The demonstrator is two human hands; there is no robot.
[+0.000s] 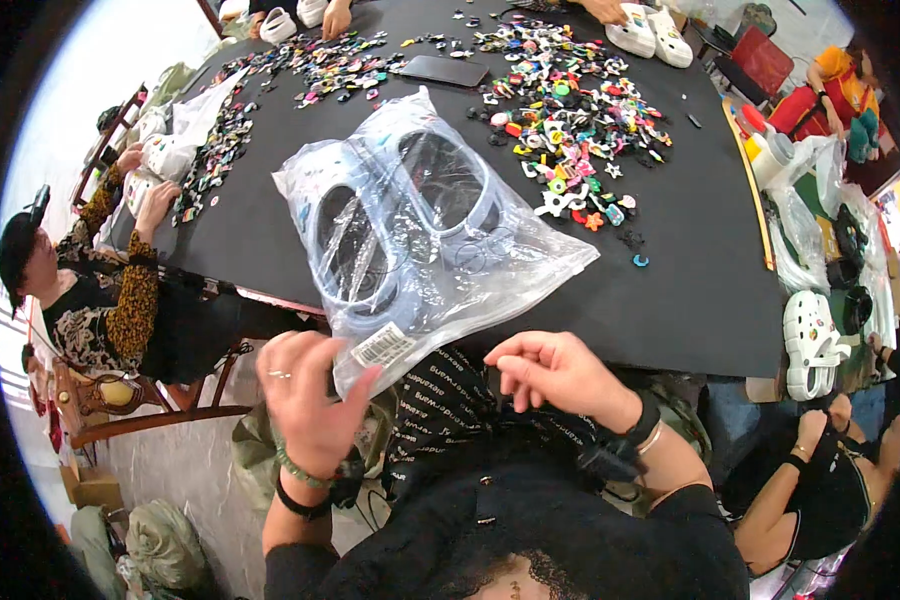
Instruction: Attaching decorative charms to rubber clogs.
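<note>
A: Begin with the left hand (pixel 305 405). How are its fingers?

B: Spread fairly wide and bent, with the thumb out to the side. There is a ring (pixel 279 374) on 1 finger.

A: Holding anything?

B: Nothing that I can see. The thumb is beside the near corner of a clear plastic bag (pixel 515 270); I can't tell whether they touch.

A: And the right hand (pixel 560 375)?

B: Fingers curled, thumb close to the index finger, only a narrow gap. I see nothing held there. It's near the bag's lower edge, but contact is unclear.

A: Now the containers.

B: The bag lies on the black table (pixel 690 300), its near corner reaching past the edge. Inside are 2 light blue clogs (pixel 368 235), side by side, openings up. A white label (pixel 383 345) shows at the near end.

A: Further right?

B: A loose heap of colourful charms (pixel 580 110) on the table, then, beyond its edge, crumpled clear plastic (pixel 800 255). I can't make out its contents.
</note>
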